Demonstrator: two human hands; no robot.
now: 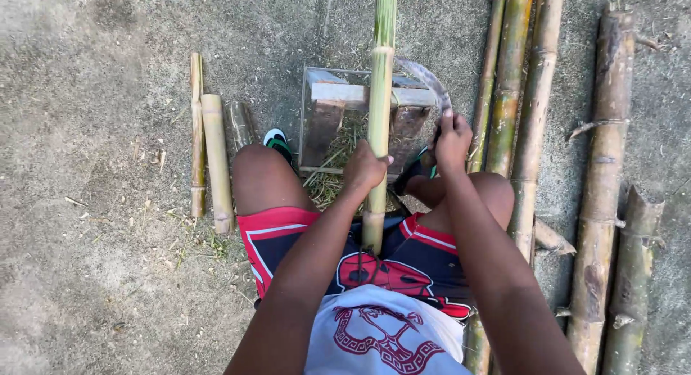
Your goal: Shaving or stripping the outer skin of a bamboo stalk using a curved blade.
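A green bamboo pole (380,123) is being held between the seated person's knees, its long axis running from 6 o'clock at the lap straight up to 12 o'clock, where it is passing out of view; it is resting across a small wooden frame (338,94) lying on the concrete ground (93,130). The pole is being gripped by the left hand (365,168), whose fingers are being wrapped fully around it just above a node. A curved blade (430,81) is being held by the right hand (452,139), closed tightly on the handle, with the blade arching toward the pole at about 11 o'clock from that hand. The pole is judged stiff, fairly light for its length and smooth-skinned, so it is likely best gripped near a node ridge, where slipping is being resisted. At 3 o'clock, several longer bamboo stalks (536,109) are lying parallel. At 9 o'clock, short cut bamboo pieces (214,159) are lying side by side.
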